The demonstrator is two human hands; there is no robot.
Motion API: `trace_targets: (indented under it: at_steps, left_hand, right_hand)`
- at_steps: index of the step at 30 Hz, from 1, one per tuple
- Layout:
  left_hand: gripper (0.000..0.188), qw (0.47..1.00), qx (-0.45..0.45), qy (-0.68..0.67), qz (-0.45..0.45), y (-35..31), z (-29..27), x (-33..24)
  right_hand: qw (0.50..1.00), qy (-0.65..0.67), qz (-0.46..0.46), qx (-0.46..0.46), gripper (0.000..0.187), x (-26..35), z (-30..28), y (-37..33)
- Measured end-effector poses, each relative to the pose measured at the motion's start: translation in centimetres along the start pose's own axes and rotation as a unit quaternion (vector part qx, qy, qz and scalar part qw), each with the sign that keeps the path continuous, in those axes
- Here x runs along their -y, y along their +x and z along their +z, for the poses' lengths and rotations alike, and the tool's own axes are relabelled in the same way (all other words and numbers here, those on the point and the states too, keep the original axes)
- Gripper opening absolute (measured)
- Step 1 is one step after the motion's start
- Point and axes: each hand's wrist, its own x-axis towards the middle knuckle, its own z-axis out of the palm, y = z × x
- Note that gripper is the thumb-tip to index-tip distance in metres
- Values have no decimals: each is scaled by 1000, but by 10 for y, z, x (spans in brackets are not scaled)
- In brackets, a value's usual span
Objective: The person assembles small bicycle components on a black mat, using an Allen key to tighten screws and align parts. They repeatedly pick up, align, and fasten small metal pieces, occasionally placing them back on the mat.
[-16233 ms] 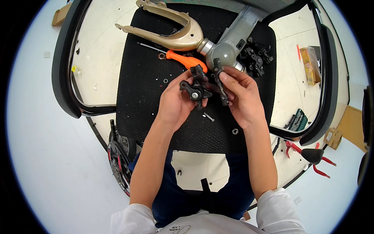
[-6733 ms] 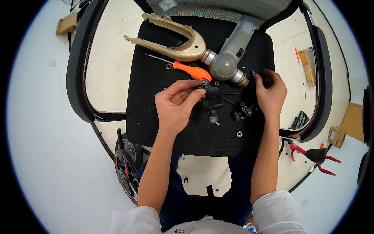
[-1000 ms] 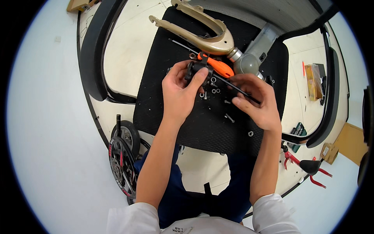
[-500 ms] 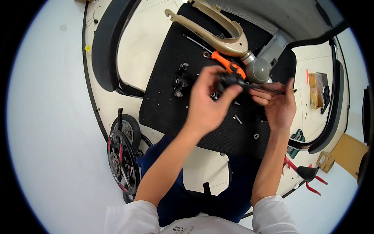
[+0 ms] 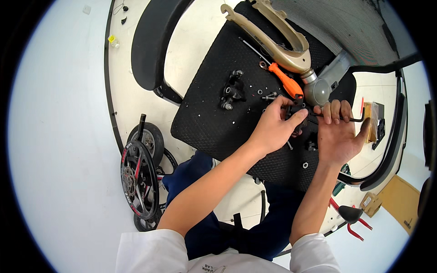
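The part in work is a compact, matte black mechanical piece (image 5: 298, 104), irregular in outline, with a short lug standing up at its top; its lower side is largely hidden by fingers. It sits right of the centre of the frame, above the black chair seat (image 5: 205, 123). A thin black L-shaped rod (image 5: 357, 120) runs from its right side toward the right of the frame, its short bent end pointing up; whether the rod's tip enters the piece is too small to tell.

The left hand (image 5: 272, 129) pinches the black piece between thumb and fingers, so the piece lies at its fingertips, on its upper right. The right hand (image 5: 337, 136) is turned palm up, its fingers curled at the rod and its thumb held away to the right; the piece is just beside it, to the left.

Farther left on the seat lies a second black part (image 5: 233, 91) with metal bolt ends. Above the left hand is a screwdriver with an orange handle (image 5: 287, 81).
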Motion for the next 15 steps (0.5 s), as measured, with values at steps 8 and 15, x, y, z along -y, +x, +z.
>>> trace_targets:
  at_steps: [8, 15]
  left_hand:
    - [32, 1000, 18, 11, 1, -5, -1, 0]
    - [33, 989, 28, 106, 96, -5, 2, -3]
  right_hand:
    - [996, 68, 0, 54, 45, -3, -26, 14]
    - [989, 142, 8, 41, 54, 4, -28, 11]
